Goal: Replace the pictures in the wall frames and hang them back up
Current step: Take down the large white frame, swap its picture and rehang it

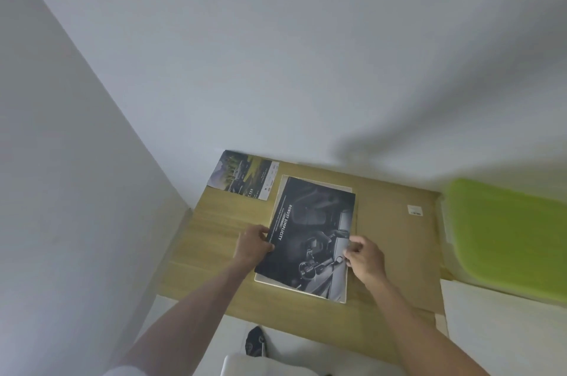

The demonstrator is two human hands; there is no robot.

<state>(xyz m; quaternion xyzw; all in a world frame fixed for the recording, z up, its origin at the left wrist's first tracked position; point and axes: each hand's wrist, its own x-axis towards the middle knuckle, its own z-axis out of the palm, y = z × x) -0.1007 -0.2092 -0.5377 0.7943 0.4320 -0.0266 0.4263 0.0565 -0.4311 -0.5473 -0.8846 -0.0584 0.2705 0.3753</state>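
A: What are the fingers doing?

B: The left hand (pixel 254 242) has its fingers (pixel 263 234) curled onto the left edge of the dark print (pixel 310 234), thumb side at the edge, so it pinches that edge. The right hand (pixel 363 256) has its fingers (pixel 352 248) bent in close together, pinching the print's right edge near the lower half. Neither hand is spread wide; both grasp the sheet.

A: And the print itself?

B: It is a dark sheet showing a car interior, with the white words "ROBUST SIMPLICITY" running along its left side. It lies slightly askew over a pale frame (pixel 313 286), whose light border shows at the top right and along the bottom edge. I cannot tell whether the sheet lies flat or is lifted a little.

A: Where does that sit?

B: On the wooden worktop (pixel 221 222), roughly in the middle, with both forearms reaching in from below.

A: Anything else nearby?

B: A second picture (pixel 242 174), a landscape with a vehicle and a white text strip, lies at the worktop's far left corner, just beside the frame's top-left corner. A brown cardboard sheet (pixel 395 237) lies under and right of the frame, bearing a small white label (pixel 414 210). Further right is a bright green pad (pixel 509 237). The worktop stands in a corner of white walls (pixel 276 53). Below its near edge a dark shoe (pixel 255 342) shows on the pale floor (pixel 306 345).
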